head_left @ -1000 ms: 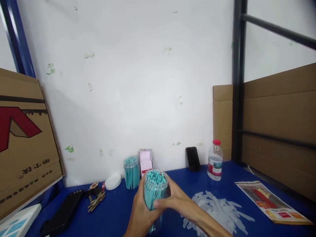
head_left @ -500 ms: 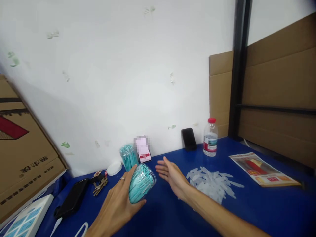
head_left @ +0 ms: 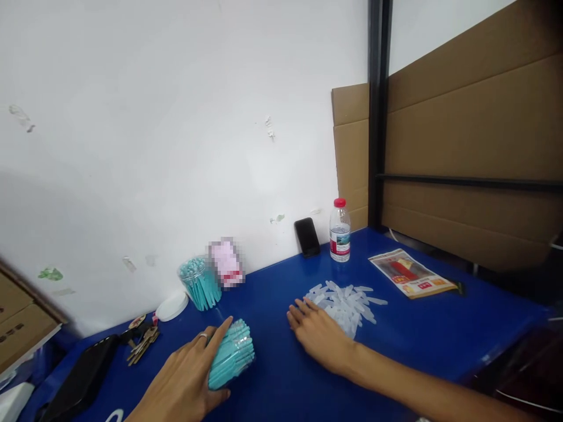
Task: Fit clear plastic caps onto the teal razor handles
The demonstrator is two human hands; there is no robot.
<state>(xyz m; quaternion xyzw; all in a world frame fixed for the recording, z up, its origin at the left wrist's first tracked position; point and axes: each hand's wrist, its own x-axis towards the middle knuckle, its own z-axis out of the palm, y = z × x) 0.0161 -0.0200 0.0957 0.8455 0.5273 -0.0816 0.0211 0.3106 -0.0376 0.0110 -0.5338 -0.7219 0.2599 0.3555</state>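
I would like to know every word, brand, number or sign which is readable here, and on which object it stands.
No text can be read with certainty.
Bottle label: printed, too small and blurred.
Flat packet: printing with red patches, too blurred.
Pink panel: pixelated, unreadable.
Cardboard box at the left edge: dark marks, partly cut off, unreadable.

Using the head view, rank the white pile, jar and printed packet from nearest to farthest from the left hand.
1. Jar: gripped in the left hand.
2. White pile: to the right, by the right hand.
3. Printed packet: farther right, past the pile.
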